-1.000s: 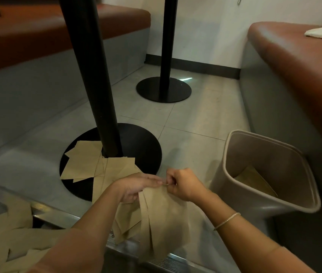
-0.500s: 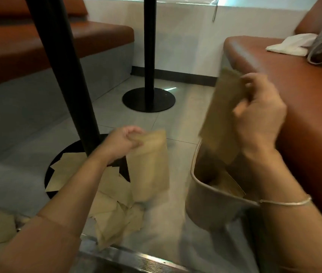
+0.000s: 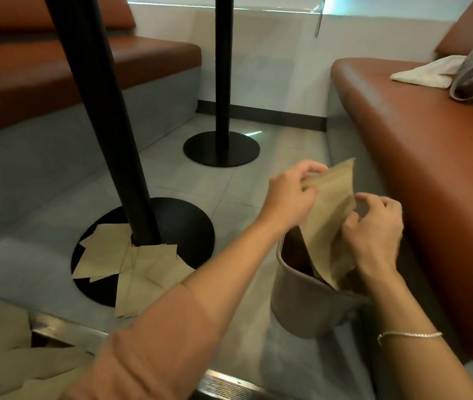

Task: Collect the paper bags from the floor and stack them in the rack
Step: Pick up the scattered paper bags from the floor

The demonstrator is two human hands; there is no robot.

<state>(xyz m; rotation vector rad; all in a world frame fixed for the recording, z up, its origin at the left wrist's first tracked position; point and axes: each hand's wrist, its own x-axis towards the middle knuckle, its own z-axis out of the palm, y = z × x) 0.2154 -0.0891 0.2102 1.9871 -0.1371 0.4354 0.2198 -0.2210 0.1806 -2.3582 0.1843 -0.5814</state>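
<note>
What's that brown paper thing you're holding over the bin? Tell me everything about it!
It is a flat paper bag of plain tan kraft-looking paper, a little creased and blurred. It stands tilted, its upper corner pointing up and its lower end dipping inside the beige bin beside the red-brown bench. The left hand pinches its upper left edge, and the right hand grips its right side. More tan paper shows in the bin beneath it.

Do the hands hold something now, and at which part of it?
Both hold one paper bag above the bin. The left hand pinches its upper left edge; the right hand grips its right edge, lower down.
</note>
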